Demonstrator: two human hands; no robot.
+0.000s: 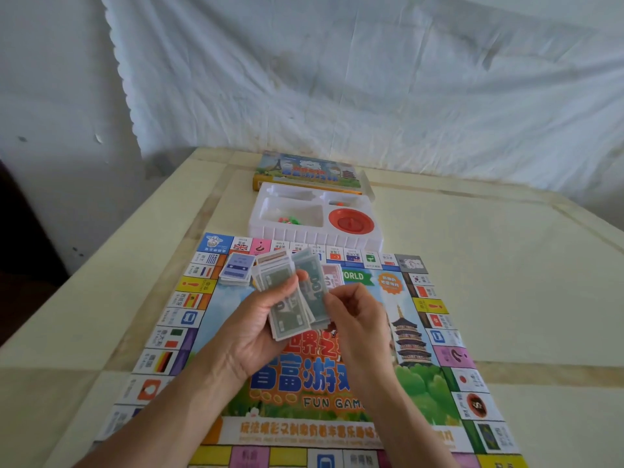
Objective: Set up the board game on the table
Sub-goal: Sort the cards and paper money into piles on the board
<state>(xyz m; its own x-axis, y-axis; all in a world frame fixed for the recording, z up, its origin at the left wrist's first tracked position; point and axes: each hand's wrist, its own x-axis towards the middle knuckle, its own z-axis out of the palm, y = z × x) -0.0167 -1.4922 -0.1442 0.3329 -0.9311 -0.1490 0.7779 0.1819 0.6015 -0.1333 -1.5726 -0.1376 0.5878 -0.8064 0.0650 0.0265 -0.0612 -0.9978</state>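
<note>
The left hand's fingers (304, 275) and thumb curl round a stack of play-money bills (287, 315), cradling it in the palm so the top notes can be peeled off. The right hand's fingertips (332, 300) pinch the edge of a few green bills (314, 282) fanned off the stack, probably to sort or count them. How many notes they hold is hard to tell. Both the left hand (250, 336) and the right hand (358, 319) hover over the middle of the game board (422, 383).

The bills' long axis runs away from the person, far ends leaning slightly left, printed faces up. The board lies flat on the table (506, 265), its title reading upright to the person. A deck of cards (236, 268) sits on its far-left corner. Past the far edge stands the white plastic tray (270, 228), holding a red spinner (351, 220) and small coloured pieces (287, 219), with the game box (304, 170) behind.
</note>
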